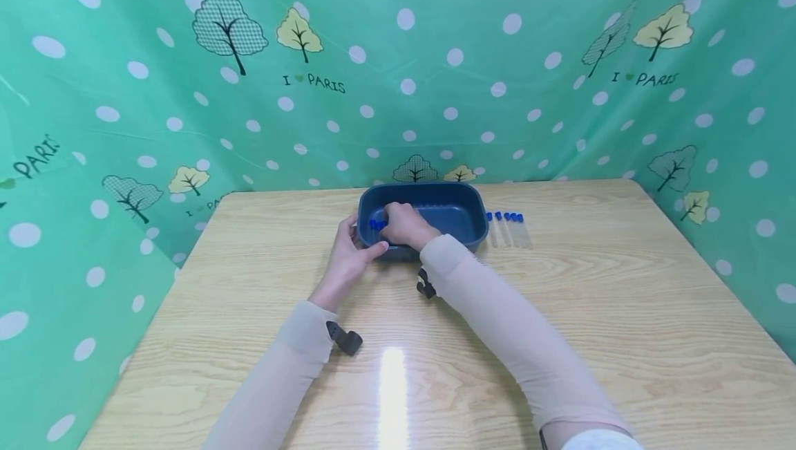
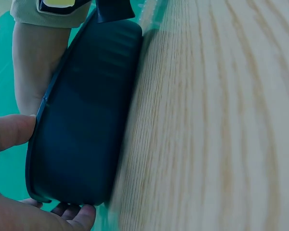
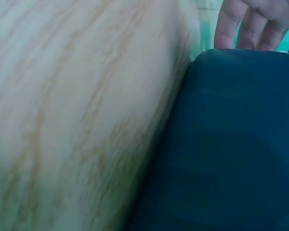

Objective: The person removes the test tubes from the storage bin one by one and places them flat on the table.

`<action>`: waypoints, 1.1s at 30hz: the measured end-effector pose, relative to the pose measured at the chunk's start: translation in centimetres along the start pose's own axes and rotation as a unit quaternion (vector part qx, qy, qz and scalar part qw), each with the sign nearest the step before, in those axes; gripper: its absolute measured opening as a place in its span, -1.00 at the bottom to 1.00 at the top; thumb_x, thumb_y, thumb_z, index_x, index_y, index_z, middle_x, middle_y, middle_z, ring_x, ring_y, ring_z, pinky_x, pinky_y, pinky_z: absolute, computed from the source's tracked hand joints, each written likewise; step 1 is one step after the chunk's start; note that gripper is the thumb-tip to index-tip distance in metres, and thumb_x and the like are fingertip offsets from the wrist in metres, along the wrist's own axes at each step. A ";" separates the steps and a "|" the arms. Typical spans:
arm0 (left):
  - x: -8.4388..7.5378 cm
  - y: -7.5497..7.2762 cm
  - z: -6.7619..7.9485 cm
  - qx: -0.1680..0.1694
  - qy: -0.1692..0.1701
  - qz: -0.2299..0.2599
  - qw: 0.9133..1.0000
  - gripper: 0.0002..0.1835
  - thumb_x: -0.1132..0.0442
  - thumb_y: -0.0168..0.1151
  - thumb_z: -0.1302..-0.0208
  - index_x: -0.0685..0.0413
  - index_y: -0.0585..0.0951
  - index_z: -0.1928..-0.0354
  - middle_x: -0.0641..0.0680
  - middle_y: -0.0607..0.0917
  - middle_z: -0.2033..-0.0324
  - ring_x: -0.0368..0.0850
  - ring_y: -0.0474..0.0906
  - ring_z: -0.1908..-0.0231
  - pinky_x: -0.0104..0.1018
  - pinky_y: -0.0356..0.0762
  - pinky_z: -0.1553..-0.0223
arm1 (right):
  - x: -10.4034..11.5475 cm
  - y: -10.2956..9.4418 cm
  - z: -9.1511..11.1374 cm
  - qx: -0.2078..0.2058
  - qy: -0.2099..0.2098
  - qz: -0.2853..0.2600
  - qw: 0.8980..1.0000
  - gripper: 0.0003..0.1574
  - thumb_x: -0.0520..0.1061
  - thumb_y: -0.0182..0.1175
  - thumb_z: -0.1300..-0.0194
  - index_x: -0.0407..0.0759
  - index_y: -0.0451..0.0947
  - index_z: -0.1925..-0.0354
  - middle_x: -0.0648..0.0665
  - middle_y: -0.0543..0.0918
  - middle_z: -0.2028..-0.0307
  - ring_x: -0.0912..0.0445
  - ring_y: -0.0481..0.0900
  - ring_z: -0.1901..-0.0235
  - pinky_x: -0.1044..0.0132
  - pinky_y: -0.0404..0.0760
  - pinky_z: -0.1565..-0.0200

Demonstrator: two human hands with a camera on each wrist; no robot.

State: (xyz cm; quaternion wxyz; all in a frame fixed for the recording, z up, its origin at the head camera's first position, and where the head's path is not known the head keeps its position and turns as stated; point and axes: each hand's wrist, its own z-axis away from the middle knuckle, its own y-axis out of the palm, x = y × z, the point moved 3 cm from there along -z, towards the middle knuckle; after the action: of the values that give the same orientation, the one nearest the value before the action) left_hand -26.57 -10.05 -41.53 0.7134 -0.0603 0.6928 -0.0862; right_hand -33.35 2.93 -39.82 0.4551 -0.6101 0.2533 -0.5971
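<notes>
A dark blue plastic basin [image 1: 457, 218] stands on the table against the back cloth. My left hand [image 1: 349, 256] holds its left front corner, the thumb on the rim and the fingers round the left end wall. The left wrist view shows this grip on the basin [image 2: 86, 110] from the side. My right hand [image 1: 407, 225] reaches over the front rim into the basin, fingers pointing down beside several blue caps [image 1: 376, 225] in its left part. The basin wall hides those fingertips in the right wrist view, and I cannot tell whether they hold anything.
Several clear tubes with blue caps [image 1: 510, 229] lie in a row on the wooden table [image 1: 591, 312], just right of the basin. A green dotted cloth [image 1: 497, 111] hangs behind and along both sides.
</notes>
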 end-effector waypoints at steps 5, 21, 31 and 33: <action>0.0 0.1 -0.1 -0.002 0.004 0.002 1.000 -0.09 0.27 0.40 -0.12 0.03 0.07 -0.43 0.21 0.27 -0.32 0.07 0.26 -0.30 -0.12 0.34 -0.27 | 0.1 0.1 0.1 -0.004 0.001 0.003 1.000 -0.54 -0.11 0.24 -0.21 -0.24 0.51 -0.06 -0.17 0.64 0.10 0.02 0.55 0.25 0.14 0.61 0.10; 0.3 0.1 -0.2 -0.006 0.005 -0.001 1.000 -0.09 0.26 0.41 -0.11 0.03 0.08 -0.42 0.23 0.28 -0.31 0.08 0.25 -0.30 -0.11 0.32 -0.28 | 0.0 0.3 0.0 -0.002 -0.001 0.038 0.999 -0.53 -0.11 0.25 -0.21 -0.19 0.49 -0.08 -0.17 0.64 0.08 0.01 0.55 0.21 0.07 0.60 0.02; 0.2 0.1 -0.1 -0.006 0.008 -0.006 1.000 -0.08 0.26 0.41 -0.10 0.05 0.07 -0.42 0.23 0.28 -0.31 0.08 0.24 -0.30 -0.13 0.29 -0.30 | 0.1 0.4 -0.1 0.000 -0.004 0.047 0.999 -0.52 -0.11 0.26 -0.21 -0.20 0.48 -0.09 -0.18 0.64 0.07 0.01 0.56 0.22 0.08 0.60 0.02; 0.2 0.1 -0.1 -0.006 0.008 -0.007 1.000 -0.08 0.26 0.41 -0.11 0.05 0.07 -0.42 0.23 0.28 -0.31 0.08 0.24 -0.31 -0.13 0.29 -0.30 | 0.1 0.4 -0.1 0.000 -0.006 0.049 0.999 -0.52 -0.10 0.27 -0.21 -0.20 0.48 -0.09 -0.18 0.64 0.06 0.01 0.56 0.22 0.08 0.60 0.02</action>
State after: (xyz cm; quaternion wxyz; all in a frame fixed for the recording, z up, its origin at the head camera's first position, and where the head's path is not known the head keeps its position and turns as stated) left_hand -26.66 -10.00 -41.72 0.7069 -0.0688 0.6985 -0.0873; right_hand -33.36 2.61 -40.16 0.4855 -0.6001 0.2804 -0.5705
